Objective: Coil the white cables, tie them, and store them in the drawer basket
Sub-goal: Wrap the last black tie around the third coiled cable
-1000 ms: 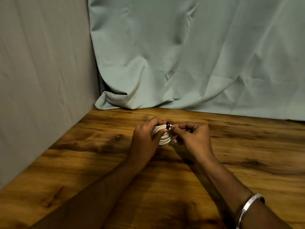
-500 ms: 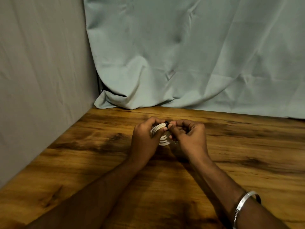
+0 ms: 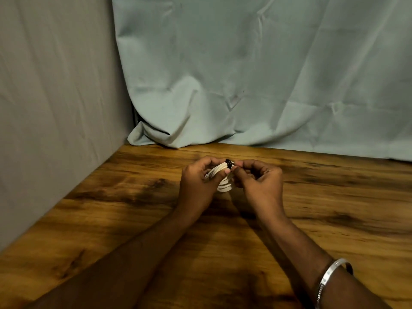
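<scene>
Here, the moment as I read it from my station:

Cable: the white cable coil (image 3: 223, 179) sits between both hands, held just above the worktop (image 3: 111, 219), its loops bunched together.
Tie: a black tie (image 3: 229, 163) wraps the top of the bundle; I judge the tying step is in hand, not finished, since fingers are at it.
Why held so: I think the coil is kept off the wood and squeezed so the loops cannot spring apart while the tie is worked.
Left hand: the left hand (image 3: 197, 184) grips the coil, fingers over the far side and thumb on the near side.
Right hand: the right hand (image 3: 259, 181) pinches at the tie's end with curled fingertips, its knuckles toward me.
Arms: both forearms reach in from the near edge and converge; a metal bangle (image 3: 330, 277) rings the right wrist.
Surroundings: a pale curtain (image 3: 245, 74) hangs behind the worktop.
Drawer basket: I cannot see it.
</scene>
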`<state>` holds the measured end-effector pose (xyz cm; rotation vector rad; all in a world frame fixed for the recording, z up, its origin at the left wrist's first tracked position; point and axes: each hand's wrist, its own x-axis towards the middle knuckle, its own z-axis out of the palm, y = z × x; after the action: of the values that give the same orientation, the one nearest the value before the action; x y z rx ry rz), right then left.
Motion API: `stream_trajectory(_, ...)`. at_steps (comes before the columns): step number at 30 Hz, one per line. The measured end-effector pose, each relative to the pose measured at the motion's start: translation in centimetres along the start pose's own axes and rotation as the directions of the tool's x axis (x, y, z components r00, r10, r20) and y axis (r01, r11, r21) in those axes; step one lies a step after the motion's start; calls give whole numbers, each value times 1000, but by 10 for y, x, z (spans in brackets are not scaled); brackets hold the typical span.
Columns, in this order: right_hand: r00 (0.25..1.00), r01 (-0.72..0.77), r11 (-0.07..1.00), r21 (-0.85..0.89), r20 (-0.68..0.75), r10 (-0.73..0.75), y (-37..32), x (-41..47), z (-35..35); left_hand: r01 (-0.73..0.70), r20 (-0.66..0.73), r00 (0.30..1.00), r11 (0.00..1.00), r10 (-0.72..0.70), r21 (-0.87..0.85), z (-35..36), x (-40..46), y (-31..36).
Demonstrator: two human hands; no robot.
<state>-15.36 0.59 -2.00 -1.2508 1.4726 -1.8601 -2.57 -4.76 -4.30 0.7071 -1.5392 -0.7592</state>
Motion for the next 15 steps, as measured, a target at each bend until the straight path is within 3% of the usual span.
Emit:
stream_trajectory(8, 987, 159, 963, -218, 40, -154, -5, -6, 0, 50, 122, 992, 997, -42, -67, 4, 1, -1)
stream_trajectory(15, 977, 174, 953, -246, -80, -199, -1, 3, -2, 91, 27, 996, 978, -88, -187, 8, 2, 3)
